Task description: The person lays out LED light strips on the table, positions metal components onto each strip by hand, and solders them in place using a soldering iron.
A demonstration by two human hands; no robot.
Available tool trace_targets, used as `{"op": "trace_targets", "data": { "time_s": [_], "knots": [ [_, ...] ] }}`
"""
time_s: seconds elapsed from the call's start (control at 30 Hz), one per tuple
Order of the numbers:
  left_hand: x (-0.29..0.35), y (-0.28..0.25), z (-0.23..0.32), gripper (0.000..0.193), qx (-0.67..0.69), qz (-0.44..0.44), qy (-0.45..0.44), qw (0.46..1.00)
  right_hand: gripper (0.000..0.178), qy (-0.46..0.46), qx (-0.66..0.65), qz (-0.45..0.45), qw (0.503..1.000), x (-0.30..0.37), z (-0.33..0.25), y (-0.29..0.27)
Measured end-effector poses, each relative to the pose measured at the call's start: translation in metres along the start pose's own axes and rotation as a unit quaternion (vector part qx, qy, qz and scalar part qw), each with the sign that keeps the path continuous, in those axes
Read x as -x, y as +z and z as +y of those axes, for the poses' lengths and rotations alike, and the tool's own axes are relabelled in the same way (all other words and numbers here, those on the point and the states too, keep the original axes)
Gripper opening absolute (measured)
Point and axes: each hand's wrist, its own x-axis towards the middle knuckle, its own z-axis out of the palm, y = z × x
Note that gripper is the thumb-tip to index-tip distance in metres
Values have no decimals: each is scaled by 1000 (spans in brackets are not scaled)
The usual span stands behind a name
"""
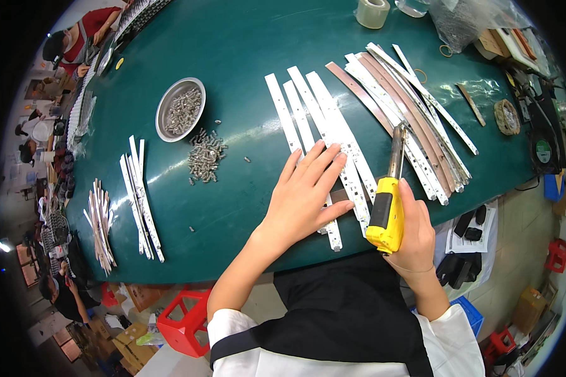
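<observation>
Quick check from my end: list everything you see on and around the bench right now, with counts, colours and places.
table: one, dark green, fills the middle
white strips: three or four, under the left hand
strip pile: many, white and brown, right of centre
strip bundles: two loose heaps, white, left edge
metal bowl: one, silver, holds screws, upper left
loose screws: one heap, silver, below the bowl
tape roll: one, clear, top edge
red stool: one, under the table
other people: several, far left
left hand: flat on the white strips
right hand: wrapped round a yellow electric screwdriver, its bit on the strips
</observation>
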Motion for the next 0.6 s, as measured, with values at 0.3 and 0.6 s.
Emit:
{"op": "trace_targets", "data": {
  "time_s": [0.3, 0.6],
  "knots": [
    [11, -2, -1, 62, 25, 59, 11, 998, 89, -24, -52, 21, 998, 3, 1, -5],
    [9, 1, 20, 71, 15, 9, 45, 999, 86, -62, -86, 23, 994, 21, 7, 5]
  ]
}}
